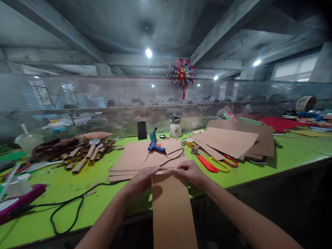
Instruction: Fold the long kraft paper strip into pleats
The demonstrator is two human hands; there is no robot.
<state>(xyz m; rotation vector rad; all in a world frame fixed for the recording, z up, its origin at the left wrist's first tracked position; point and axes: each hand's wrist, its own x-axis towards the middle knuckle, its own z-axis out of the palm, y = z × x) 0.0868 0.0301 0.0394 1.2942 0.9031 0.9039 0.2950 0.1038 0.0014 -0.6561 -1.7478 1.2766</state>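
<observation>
A long strip of brown kraft paper [171, 211] hangs from my two hands over the near edge of the table. My left hand [142, 180] is closed on its upper left corner, the thumb along the top edge. At the upper right corner my right hand [190, 173] pinches the paper between thumb and fingers. The top edge looks folded over in a narrow band. Just beyond my hands lies a stack of brown paper sheets [129, 155], with a blue hot glue gun [157, 148] resting on it.
Red-handled scissors [207, 163], yellow-handled scissors [220, 166] and more brown sheets [230, 140] lie right. Paper rolls [83, 164] are at left, near a black cord [77, 197] looping across the green table [116, 214]. A bottle [175, 128] stands at the back.
</observation>
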